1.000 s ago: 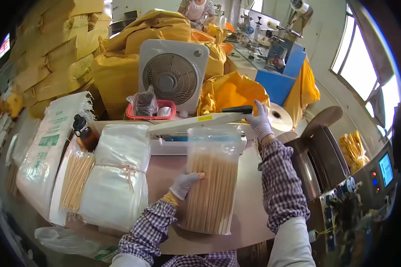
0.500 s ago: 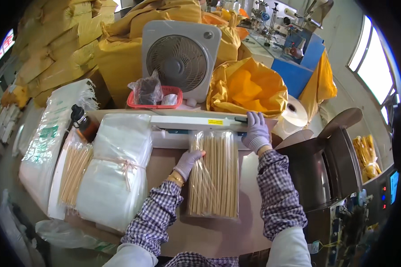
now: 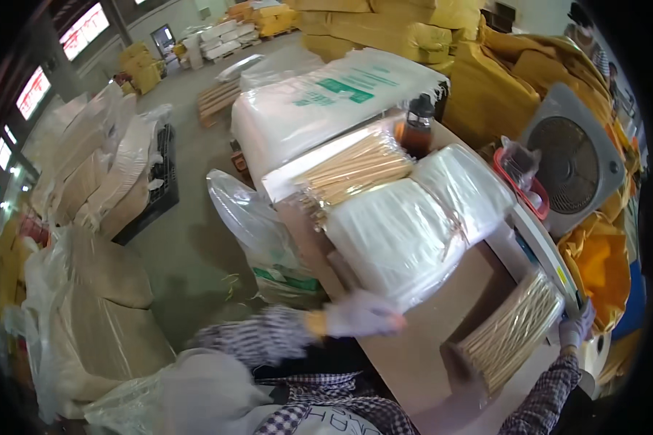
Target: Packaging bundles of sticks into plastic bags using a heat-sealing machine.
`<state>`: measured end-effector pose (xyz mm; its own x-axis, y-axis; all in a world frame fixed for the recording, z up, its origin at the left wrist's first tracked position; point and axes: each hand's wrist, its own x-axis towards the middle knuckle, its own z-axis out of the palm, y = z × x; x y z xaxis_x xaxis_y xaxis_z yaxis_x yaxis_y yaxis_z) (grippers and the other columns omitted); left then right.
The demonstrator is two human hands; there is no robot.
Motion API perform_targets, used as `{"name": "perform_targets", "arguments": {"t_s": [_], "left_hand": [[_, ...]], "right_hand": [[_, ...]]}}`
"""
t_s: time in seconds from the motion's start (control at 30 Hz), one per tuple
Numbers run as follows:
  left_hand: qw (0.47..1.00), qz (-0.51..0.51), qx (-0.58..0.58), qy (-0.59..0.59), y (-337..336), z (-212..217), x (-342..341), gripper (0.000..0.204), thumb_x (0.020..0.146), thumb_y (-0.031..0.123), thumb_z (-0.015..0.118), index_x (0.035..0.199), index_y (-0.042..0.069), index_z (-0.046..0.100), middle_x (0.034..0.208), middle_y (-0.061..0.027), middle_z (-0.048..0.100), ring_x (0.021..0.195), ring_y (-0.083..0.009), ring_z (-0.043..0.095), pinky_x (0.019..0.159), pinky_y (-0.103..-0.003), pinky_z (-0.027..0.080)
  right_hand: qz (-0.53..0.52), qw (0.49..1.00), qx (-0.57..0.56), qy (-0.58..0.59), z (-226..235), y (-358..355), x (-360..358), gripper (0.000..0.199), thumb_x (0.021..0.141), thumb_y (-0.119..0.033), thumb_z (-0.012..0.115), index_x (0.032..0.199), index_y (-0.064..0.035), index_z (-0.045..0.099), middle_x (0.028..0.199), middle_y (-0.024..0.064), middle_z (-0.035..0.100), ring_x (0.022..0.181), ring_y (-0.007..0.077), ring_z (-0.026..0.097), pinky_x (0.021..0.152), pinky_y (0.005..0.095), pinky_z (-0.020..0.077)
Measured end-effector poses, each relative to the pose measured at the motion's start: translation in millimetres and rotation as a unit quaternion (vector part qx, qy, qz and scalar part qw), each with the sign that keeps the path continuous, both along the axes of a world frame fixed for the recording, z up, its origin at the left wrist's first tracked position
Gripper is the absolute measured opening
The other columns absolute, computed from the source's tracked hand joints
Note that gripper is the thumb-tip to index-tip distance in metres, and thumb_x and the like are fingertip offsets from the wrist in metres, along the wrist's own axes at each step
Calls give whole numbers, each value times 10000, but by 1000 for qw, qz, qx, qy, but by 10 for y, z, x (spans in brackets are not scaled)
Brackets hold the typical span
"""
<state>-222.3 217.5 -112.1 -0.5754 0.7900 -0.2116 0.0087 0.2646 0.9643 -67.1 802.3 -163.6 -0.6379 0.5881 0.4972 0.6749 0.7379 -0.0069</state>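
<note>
A clear plastic bag packed with thin tan sticks (image 3: 511, 333) lies slanted on the brown tabletop (image 3: 432, 319). Its far end meets a long white bag sealer (image 3: 544, 243). My right hand (image 3: 576, 326), in a pale glove, is on the near end of the sealer's arm with its fingers bent over it. Away from the bag, my left hand (image 3: 366, 315) is above the table's left edge, smeared by motion, so its fingers cannot be read. Just beyond it lies a tied stack of clear plastic bags (image 3: 392, 239).
More bagged sticks (image 3: 359, 170) lie in a white tray beside a dark bottle (image 3: 416, 127). A grey box fan (image 3: 569, 159) and red basket (image 3: 519, 181) stand behind the sealer. Large white sacks (image 3: 319, 101) are at the far left. A plastic bag (image 3: 261, 239) hangs by the table edge.
The view has swung left. My left hand has let go of the bag of sticks and moved left, toward the table's edge. My right hand stays at the sealer arm's end.
</note>
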Motion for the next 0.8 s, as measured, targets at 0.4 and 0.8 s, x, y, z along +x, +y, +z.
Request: {"name": "perform_targets", "arguments": {"t_s": [0.4,0.8], "left_hand": [[755,228,-509,344,-2975,520,-2274,345,785,278,561,1079,103,603,1024,-160,622,965,-315,594,836,-381,468],[783,618,43,-61,-3563,-732,-1923,230,820,286,502,642,157,434,549,7,403,344,-101,362,292,-263,269]], "right_hand": [[-4,982,-166,94,445,-469,-109,470,746,-261,658,1130,-28,522,987,165,562,945,339,517,804,429,406],[-7,765,-595,248,-21,-1870,189,619,651,-300,754,1113,46,528,987,152,617,883,260,598,786,324,479]]}}
